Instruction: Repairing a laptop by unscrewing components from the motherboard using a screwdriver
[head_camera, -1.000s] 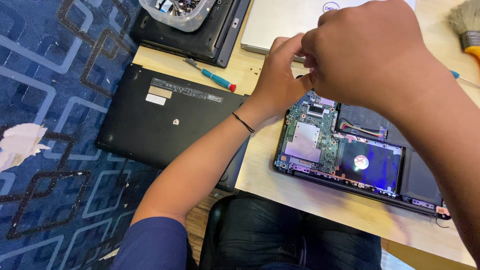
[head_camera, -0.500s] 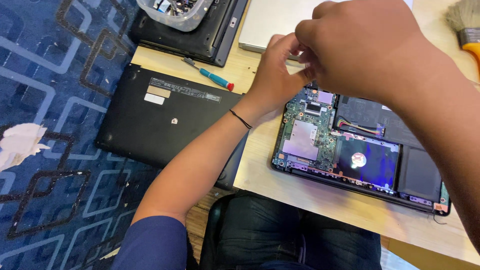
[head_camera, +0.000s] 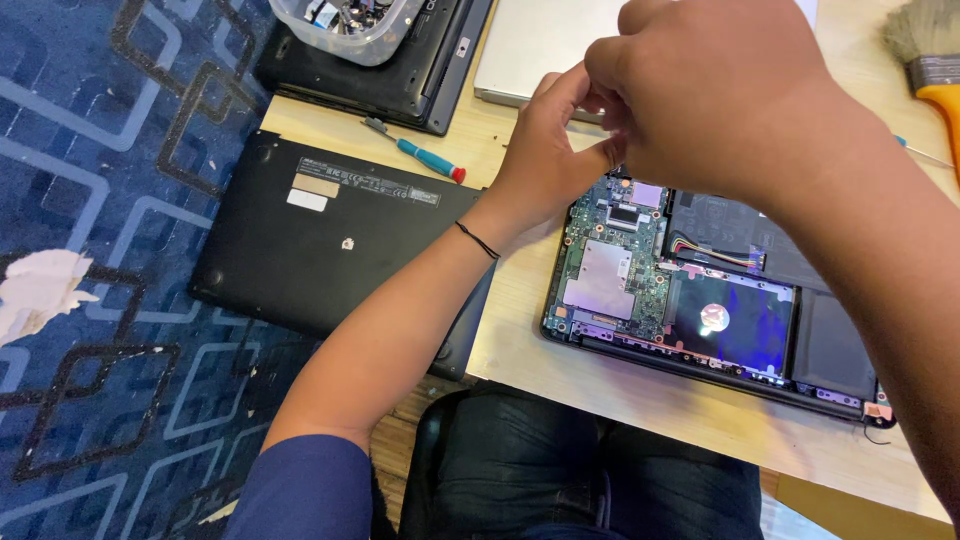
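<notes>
An opened laptop lies on the wooden table with its green circuit board, silver shield and shiny drive showing. My left hand and my right hand meet just above its far left corner, fingertips pinched together. Whatever small part lies between the fingers is hidden by my right hand. The laptop's removed black bottom cover rests to the left, partly over the table edge.
A blue-handled screwdriver with a red tip lies behind the cover. Further back sit a black laptop carrying a clear tub of small parts, and a silver laptop. A brush is at the right. Blue patterned carpet covers the floor.
Both hands stay pinched together over the laptop's far corner; they have shifted slightly left in the view as the head camera moved.
</notes>
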